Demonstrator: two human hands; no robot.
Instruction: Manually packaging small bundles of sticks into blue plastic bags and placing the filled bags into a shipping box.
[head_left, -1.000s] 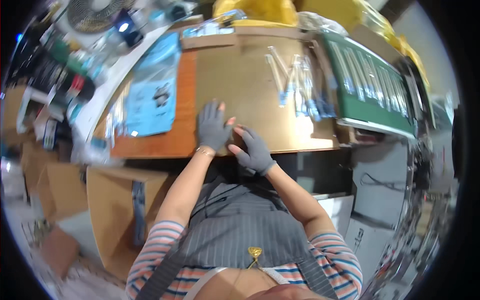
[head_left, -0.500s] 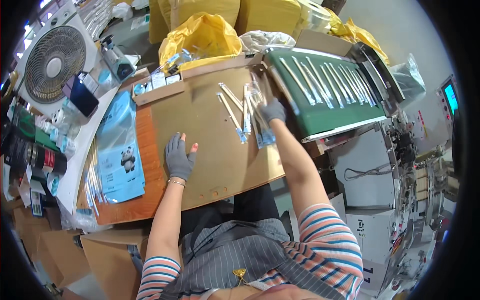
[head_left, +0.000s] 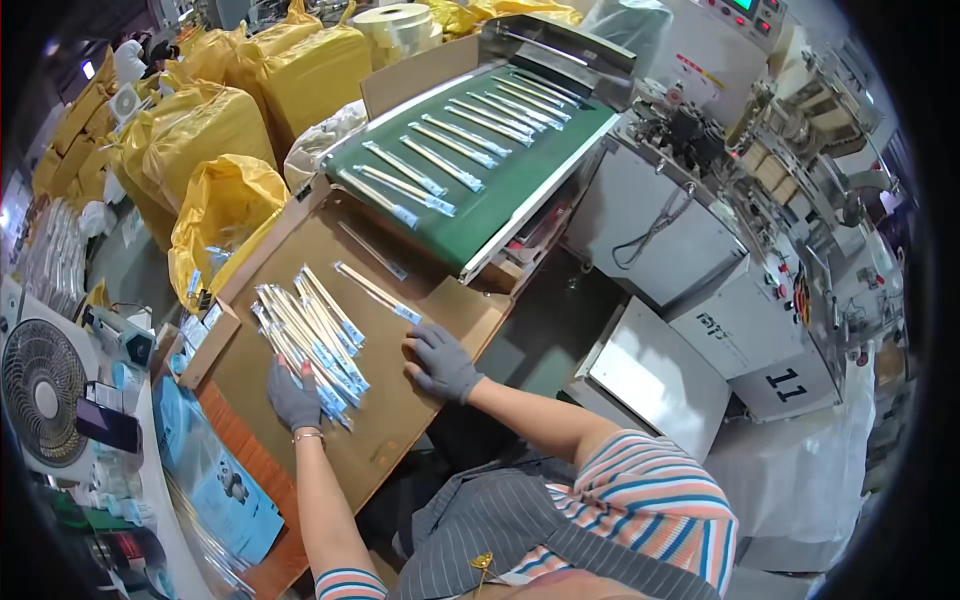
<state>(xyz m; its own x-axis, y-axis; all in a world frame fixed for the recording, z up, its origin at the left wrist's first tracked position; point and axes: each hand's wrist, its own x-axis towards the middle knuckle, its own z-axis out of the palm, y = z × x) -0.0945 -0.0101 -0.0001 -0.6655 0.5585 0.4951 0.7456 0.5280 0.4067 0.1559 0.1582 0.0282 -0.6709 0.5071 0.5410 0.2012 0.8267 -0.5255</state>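
Several slim paired wooden sticks, like chopsticks, in clear and blue wrappers lie in a loose pile [head_left: 318, 335] on the brown board. At the pile's near left edge is my left hand [head_left: 293, 397], in a grey glove with bare fingertips. Its fingers are apart and touch the sticks without closing round them. My right hand [head_left: 444, 367], gloved alike, rests by the board's right edge, fingers a little bent and apart, holding nothing. Just beyond its fingertips lies a single wrapped stick pack [head_left: 378, 293]. Another thin pack [head_left: 372, 250] lies nearer the belt.
A green conveyor belt [head_left: 450, 225] carries a row of wrapped packs. Beside the board stand an open yellow bag [head_left: 225, 205] and a small cardboard box [head_left: 210, 343]. Blue printed bags [head_left: 225, 485], a phone [head_left: 108, 425] and a fan [head_left: 45, 395] are at left.
The head view has turned toward the right. My right hand has come back from beside the belt toward the near edge. My left hand now touches the pile, where more packs show.
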